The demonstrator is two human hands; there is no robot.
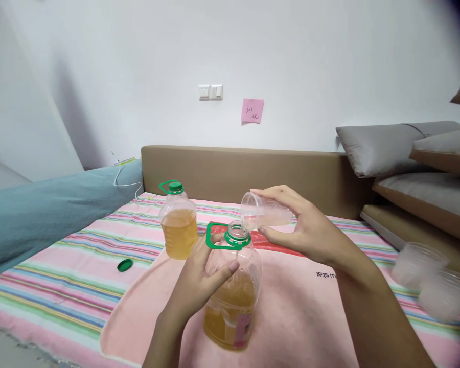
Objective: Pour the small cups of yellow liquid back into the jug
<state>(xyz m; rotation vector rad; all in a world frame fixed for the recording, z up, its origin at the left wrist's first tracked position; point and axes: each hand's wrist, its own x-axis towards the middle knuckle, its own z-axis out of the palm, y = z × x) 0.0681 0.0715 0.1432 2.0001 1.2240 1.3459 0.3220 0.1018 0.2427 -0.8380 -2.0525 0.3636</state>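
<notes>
In the head view an uncapped clear plastic jug (233, 301) with yellowish liquid stands upright on a pink cloth (291, 301). My left hand (199, 281) is wrapped around its upper part, below the green handle ring (217, 247). My right hand (299, 220) grips a clear plastic cup (270, 212), tipped on its side with its rim right at the jug's mouth. A little cloudy liquid lies along the cup's lower side. Farther back left is a second jug (179, 230), closed with a green cap. A loose green cap (124, 265) lies left of the cloth.
Two clear plastic containers (419, 266) stand at the right, near stacked cushions (425, 189). Red plastic (276, 243) lies behind the open jug. A striped sheet (72, 271) covers the bed, with a brown headboard (245, 174) behind. A white cable (126, 184) lies at the back left.
</notes>
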